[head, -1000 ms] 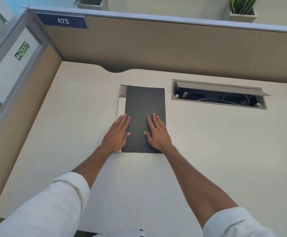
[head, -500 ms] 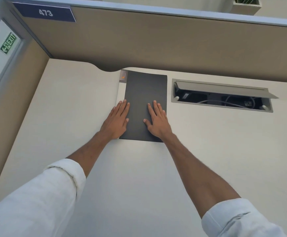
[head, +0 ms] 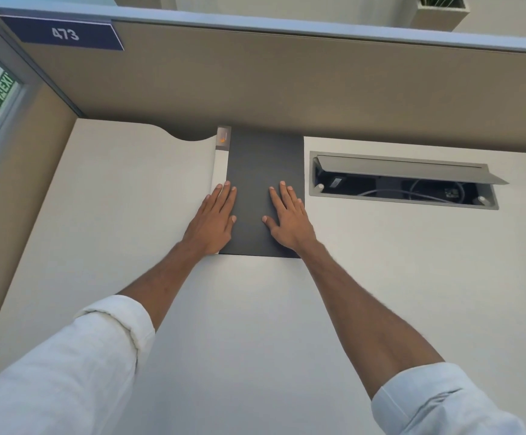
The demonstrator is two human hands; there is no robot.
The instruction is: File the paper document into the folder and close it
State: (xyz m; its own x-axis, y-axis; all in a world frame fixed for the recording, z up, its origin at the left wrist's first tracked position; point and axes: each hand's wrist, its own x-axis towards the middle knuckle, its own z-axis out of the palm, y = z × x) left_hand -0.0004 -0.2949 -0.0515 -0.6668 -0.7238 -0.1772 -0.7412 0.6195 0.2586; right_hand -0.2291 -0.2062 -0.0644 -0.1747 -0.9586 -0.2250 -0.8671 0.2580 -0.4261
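A dark grey folder [head: 263, 164] lies closed and flat on the desk, its far edge against the partition. A narrow white strip [head: 220, 171] with a small orange mark shows along its left side. My left hand [head: 213, 219] rests palm down on the folder's lower left edge, fingers spread, partly on the white strip. My right hand [head: 288, 216] lies flat on the folder's lower right part, fingers apart. No loose paper document shows outside the folder.
The beige desk [head: 114, 215] is enclosed by a tan partition [head: 286, 86] at the back and left. An open cable hatch [head: 403, 180] with wires sits in the desk right of the folder. A "473" plate [head: 63, 34] hangs on the partition.
Both hands have slid the folder away from me until its far edge meets the back partition. The hands stay flat on it.
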